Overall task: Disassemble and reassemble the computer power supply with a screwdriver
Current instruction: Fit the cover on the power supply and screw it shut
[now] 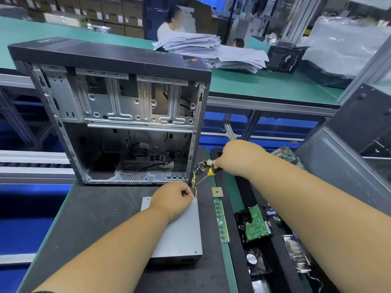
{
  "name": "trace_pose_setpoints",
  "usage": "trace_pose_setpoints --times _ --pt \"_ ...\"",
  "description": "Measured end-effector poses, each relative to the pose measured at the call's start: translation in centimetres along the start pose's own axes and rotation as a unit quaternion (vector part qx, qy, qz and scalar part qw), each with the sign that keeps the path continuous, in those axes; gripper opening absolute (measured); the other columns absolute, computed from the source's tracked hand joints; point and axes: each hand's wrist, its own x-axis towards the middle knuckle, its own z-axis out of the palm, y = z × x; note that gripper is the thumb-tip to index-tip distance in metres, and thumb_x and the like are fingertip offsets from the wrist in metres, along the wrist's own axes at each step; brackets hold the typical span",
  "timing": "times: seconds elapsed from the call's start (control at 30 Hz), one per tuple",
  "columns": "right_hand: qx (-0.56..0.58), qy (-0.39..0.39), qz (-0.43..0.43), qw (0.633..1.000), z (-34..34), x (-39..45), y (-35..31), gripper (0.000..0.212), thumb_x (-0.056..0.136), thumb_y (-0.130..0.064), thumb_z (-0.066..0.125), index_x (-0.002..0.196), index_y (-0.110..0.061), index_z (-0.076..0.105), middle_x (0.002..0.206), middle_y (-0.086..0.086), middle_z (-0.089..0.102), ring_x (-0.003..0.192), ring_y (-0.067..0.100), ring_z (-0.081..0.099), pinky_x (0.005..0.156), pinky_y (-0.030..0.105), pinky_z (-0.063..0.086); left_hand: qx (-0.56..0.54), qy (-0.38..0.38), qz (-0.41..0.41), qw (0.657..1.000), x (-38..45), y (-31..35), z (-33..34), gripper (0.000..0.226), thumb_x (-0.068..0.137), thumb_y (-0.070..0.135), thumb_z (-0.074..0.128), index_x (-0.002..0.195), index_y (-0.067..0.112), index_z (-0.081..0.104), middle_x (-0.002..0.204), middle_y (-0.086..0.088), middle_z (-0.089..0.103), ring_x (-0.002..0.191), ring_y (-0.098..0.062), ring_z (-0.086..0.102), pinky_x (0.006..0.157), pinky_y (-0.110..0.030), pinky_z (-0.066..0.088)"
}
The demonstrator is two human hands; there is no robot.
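The grey metal power supply (pixel 182 233) lies flat on the black mat in front of the open computer case (pixel 118 115). My left hand (pixel 172 199) rests on its far top corner with curled fingers, pinching something small that I cannot make out. My right hand (pixel 239 158) grips the yellow and black screwdriver (pixel 211 171); its shaft slants down-left, the tip close to my left hand's fingers. The supply's yellow and black cable bundle (pixel 197 172) rises beside the shaft.
A CPU chip (pixel 217 191), a RAM stick (pixel 221 222) and a hard drive (pixel 255 225) lie to the right. Loose screws (pixel 114 212) sit on the mat at left. Another case stands at the right edge; paper stacks and seated people are behind.
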Motion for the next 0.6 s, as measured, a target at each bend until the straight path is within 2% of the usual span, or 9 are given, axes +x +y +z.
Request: trace_pose_setpoints --times 0.13,0.27,0.37,0.5,0.6 --pt "0.012 -0.009 -0.001 1.0 0.9 -0.1 0.4 0.038 0.096 -0.037 0.051 0.066 -0.015 0.046 0.061 -0.001 0.039 0.055 0.019 0.034 0.052 0.028 0.029 -0.006 -0.006 0.004 1.0 -0.1 0.0 -0.2 0.011 0.081 0.034 0.062 0.071 0.035 0.066 0.077 0.022 0.066 0.075 0.002 0.058 0.06 -0.019 0.041" --pt "0.071 0.052 -0.043 0.995 1.6 -0.2 0.5 0.02 0.092 -0.033 0.058 0.092 -0.014 0.063 0.081 0.003 0.062 0.065 0.018 0.049 0.056 0.029 0.038 -0.018 -0.011 0.015 1.0 -0.2 -0.2 -0.4 0.009 0.082 0.035 0.066 0.074 0.033 0.068 0.077 0.022 0.066 0.076 0.002 0.059 0.063 -0.019 0.044" --pt "0.114 0.084 -0.06 0.988 1.7 -0.5 0.4 0.009 0.087 -0.03 0.06 0.086 -0.021 0.061 0.075 -0.004 0.059 0.059 0.011 0.047 0.049 0.026 0.033 -0.023 -0.014 0.016 1.0 -0.2 -0.2 -0.5 0.008 0.08 0.035 0.067 0.073 0.035 0.069 0.077 0.022 0.067 0.075 0.002 0.059 0.062 -0.019 0.044" --pt "0.114 0.111 -0.075 0.984 2.0 -0.8 0.3 0.009 0.084 -0.032 0.06 0.078 -0.025 0.058 0.064 -0.006 0.054 0.054 0.009 0.044 0.047 0.025 0.029 -0.018 -0.008 0.001 1.0 -0.1 0.0 -0.3 0.008 0.079 0.036 0.064 0.072 0.037 0.068 0.077 0.022 0.067 0.077 0.0 0.06 0.064 -0.022 0.047" --pt "0.116 0.112 -0.086 0.983 2.1 -0.9 0.3 0.012 0.086 -0.034 0.06 0.079 -0.025 0.057 0.064 -0.007 0.052 0.055 0.009 0.044 0.047 0.025 0.029 -0.021 -0.004 0.013 1.0 -0.2 -0.2 -0.1 0.012 0.08 0.031 0.063 0.071 0.037 0.066 0.078 0.019 0.066 0.076 -0.002 0.06 0.066 -0.022 0.049"
